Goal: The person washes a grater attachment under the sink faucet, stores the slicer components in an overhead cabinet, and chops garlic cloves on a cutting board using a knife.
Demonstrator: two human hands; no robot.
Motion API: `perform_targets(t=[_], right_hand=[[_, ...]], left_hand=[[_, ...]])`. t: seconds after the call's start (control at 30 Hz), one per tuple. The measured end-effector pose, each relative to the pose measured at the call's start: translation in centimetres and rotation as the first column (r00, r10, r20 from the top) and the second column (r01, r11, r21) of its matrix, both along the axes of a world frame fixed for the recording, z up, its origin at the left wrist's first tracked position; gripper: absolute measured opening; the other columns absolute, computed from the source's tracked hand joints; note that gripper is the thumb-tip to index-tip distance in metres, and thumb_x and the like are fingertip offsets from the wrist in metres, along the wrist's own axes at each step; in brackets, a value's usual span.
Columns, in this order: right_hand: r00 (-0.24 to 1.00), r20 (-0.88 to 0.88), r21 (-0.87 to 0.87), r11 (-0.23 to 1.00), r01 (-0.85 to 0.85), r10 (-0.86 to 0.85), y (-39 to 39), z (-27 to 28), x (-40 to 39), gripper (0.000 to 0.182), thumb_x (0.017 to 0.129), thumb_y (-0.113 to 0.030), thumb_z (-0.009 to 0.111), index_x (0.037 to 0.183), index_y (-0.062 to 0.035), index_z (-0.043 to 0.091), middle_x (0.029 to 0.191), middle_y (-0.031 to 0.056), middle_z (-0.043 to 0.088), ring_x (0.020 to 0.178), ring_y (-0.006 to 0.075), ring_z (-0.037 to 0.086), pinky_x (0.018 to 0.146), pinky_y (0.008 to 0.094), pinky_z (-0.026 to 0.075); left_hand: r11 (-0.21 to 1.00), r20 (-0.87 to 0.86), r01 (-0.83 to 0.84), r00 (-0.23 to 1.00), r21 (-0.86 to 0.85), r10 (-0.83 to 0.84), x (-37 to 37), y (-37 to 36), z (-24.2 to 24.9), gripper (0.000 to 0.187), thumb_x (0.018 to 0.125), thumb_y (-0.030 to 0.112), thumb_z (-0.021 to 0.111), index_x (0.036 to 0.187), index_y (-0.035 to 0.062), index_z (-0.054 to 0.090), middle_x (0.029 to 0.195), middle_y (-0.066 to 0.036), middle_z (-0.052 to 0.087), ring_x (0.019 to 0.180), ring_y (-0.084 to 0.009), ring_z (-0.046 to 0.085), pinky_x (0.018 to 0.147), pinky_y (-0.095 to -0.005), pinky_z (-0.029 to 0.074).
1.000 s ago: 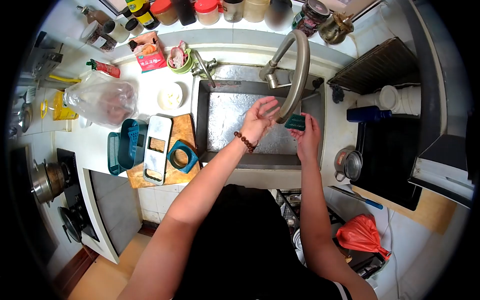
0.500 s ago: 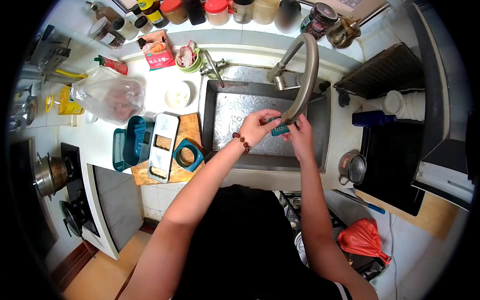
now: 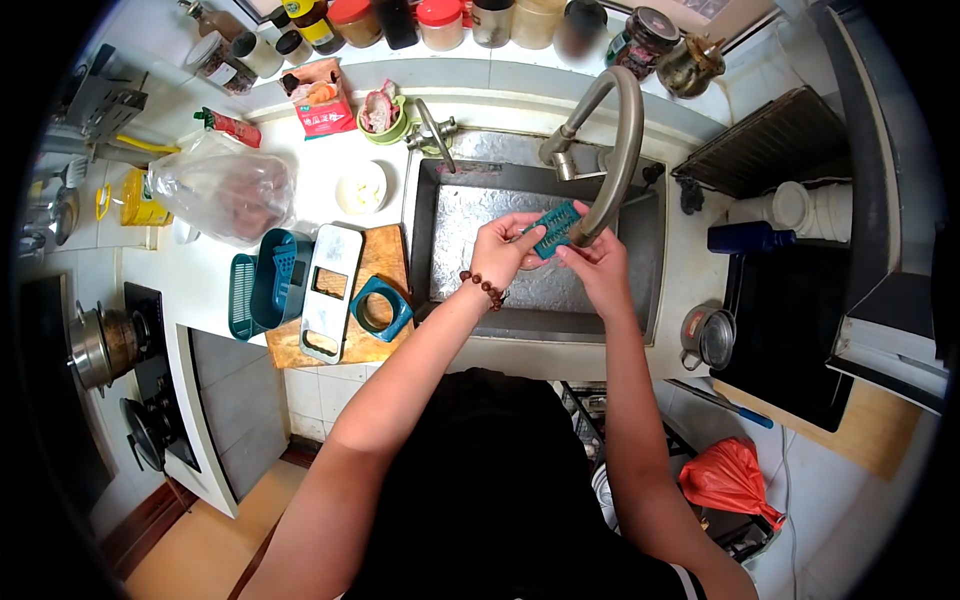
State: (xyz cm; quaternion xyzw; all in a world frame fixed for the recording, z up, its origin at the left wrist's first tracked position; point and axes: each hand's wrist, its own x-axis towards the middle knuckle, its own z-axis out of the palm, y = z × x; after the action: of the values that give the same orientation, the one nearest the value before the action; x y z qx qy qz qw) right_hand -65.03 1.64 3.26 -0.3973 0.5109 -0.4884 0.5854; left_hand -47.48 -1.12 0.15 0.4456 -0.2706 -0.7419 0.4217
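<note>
Both your hands are over the stainless-steel sink basin (image 3: 470, 215), meeting under the mouth of the curved grey metal tap (image 3: 618, 150). Your left hand (image 3: 502, 255), with a brown bead bracelet (image 3: 485, 288) at the wrist, has its fingers curled round the near end of a small teal plastic slotted blade insert (image 3: 555, 228). Your right hand (image 3: 598, 268) grips the insert's other end from below, fingers closed on it, so the piece is pinched between both hands. The insert sits tilted, its ribbed face turned up, just beside the tap's outlet and above the basin floor. Whether water is running you cannot tell.

On the counter to your left lies a wooden chopping board (image 3: 372, 290). On it rest a white rectangular plastic slicer body (image 3: 330, 292) and a teal ring-shaped holder (image 3: 379, 309), side by side. Left of the board stands a teal plastic container (image 3: 270, 280). Farther back sit a clear plastic bag (image 3: 225, 190) and a small white bowl (image 3: 362, 188).
</note>
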Motion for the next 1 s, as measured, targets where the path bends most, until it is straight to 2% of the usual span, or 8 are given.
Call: perform_targets(t=[0.13, 0.2, 0.43, 0.53, 0.6, 0.73, 0.8, 1.0], right_hand=[[0.998, -0.041, -0.035, 0.999, 0.040, -0.042, -0.3, -0.7, -0.1, 0.060, 0.088, 0.006, 0.073, 0.144, -0.0026, 0.054, 0.100, 0.0010, 0.068, 0.086, 0.0077, 0.065, 0.073, 0.0254, 0.055], [0.997, -0.045, -0.013, 0.998, 0.057, -0.057, -0.5, -0.8, -0.3, 0.055, 0.086, 0.011, 0.070, 0.136, -0.0013, 0.053, 0.106, 0.0079, 0.075, 0.096, 0.0120, 0.070, 0.081, 0.0251, 0.055], [0.994, -0.099, -0.043, 0.998, 0.045, -0.049, -0.7, -0.5, 0.7, 0.055, 0.085, 0.010, 0.072, 0.136, -0.0016, 0.054, 0.104, 0.0056, 0.074, 0.095, 0.0108, 0.070, 0.080, 0.0248, 0.055], [0.999, -0.012, -0.033, 0.999, 0.034, -0.035, -0.4, -0.8, 0.9, 0.051, 0.085, 0.009, 0.074, 0.132, -0.0016, 0.056, 0.105, 0.0043, 0.073, 0.095, 0.0101, 0.069, 0.079, 0.0255, 0.055], [0.991, -0.136, 0.004, 1.000, 0.008, -0.007, -0.5, -1.2, 0.2, 0.045, 0.085, 0.009, 0.074, 0.126, -0.0016, 0.059, 0.105, 0.0041, 0.073, 0.096, 0.0098, 0.069, 0.081, 0.0262, 0.055], [0.998, -0.054, 0.062, 0.997, 0.048, -0.045, -1.0, -1.7, 0.0, 0.056, 0.086, 0.006, 0.077, 0.136, 0.0039, 0.053, 0.099, 0.0011, 0.066, 0.085, 0.0080, 0.063, 0.078, 0.0248, 0.054], [0.995, -0.095, -0.019, 0.999, 0.039, -0.040, -0.7, -1.3, 0.2, 0.035, 0.088, 0.006, 0.073, 0.120, -0.0019, 0.062, 0.105, 0.0035, 0.073, 0.093, 0.0093, 0.069, 0.080, 0.0256, 0.054], [0.984, -0.168, 0.094, 0.993, 0.077, -0.060, -1.5, -1.8, -0.4, 0.030, 0.088, 0.005, 0.073, 0.115, -0.0018, 0.065, 0.102, 0.0033, 0.073, 0.092, 0.0094, 0.068, 0.083, 0.0263, 0.055]], left_hand=[[0.999, 0.030, -0.035, 0.999, -0.041, 0.037, 0.0, 0.4, 0.8, 0.025, 0.097, 0.001, 0.069, 0.121, -0.0020, 0.066, 0.097, -0.007, 0.073, 0.082, -0.0118, 0.072, 0.067, -0.0260, 0.064], [0.997, 0.010, -0.049, 0.999, -0.059, 0.050, -0.1, 0.6, 0.8, 0.023, 0.096, 0.000, 0.069, 0.118, -0.0005, 0.063, 0.100, -0.007, 0.073, 0.085, -0.0130, 0.072, 0.069, -0.0263, 0.065], [0.995, -0.043, -0.043, 0.998, -0.085, 0.040, 0.1, 1.1, 0.2, 0.027, 0.094, -0.008, 0.067, 0.119, -0.0016, 0.059, 0.104, -0.008, 0.071, 0.088, -0.0142, 0.072, 0.074, -0.0286, 0.067], [0.990, 0.012, -0.033, 0.999, -0.138, 0.035, -0.3, 1.1, 0.0, 0.026, 0.094, -0.009, 0.066, 0.117, -0.0021, 0.058, 0.104, -0.009, 0.069, 0.088, -0.0162, 0.072, 0.074, -0.0294, 0.067], [0.991, -0.005, -0.088, 0.996, -0.104, 0.088, -0.4, 1.0, 0.2, 0.026, 0.093, -0.008, 0.067, 0.116, -0.0016, 0.058, 0.102, -0.007, 0.066, 0.086, -0.0172, 0.072, 0.072, -0.0290, 0.067], [0.990, -0.006, -0.114, 0.993, -0.086, 0.114, -0.7, 1.1, 0.7, 0.022, 0.094, -0.006, 0.068, 0.113, -0.0007, 0.059, 0.099, -0.008, 0.071, 0.082, -0.0136, 0.071, 0.068, -0.0265, 0.064], [0.985, 0.057, -0.127, 0.989, -0.113, 0.134, -1.0, 0.9, 0.8, 0.021, 0.093, -0.006, 0.069, 0.111, -0.0010, 0.058, 0.097, -0.008, 0.070, 0.082, -0.0143, 0.072, 0.068, -0.0269, 0.064], [0.982, 0.055, -0.130, 0.989, -0.137, 0.139, -1.8, 0.6, 1.1, 0.018, 0.093, -0.007, 0.068, 0.106, -0.0024, 0.057, 0.096, -0.009, 0.068, 0.080, -0.0159, 0.072, 0.066, -0.0277, 0.065]])
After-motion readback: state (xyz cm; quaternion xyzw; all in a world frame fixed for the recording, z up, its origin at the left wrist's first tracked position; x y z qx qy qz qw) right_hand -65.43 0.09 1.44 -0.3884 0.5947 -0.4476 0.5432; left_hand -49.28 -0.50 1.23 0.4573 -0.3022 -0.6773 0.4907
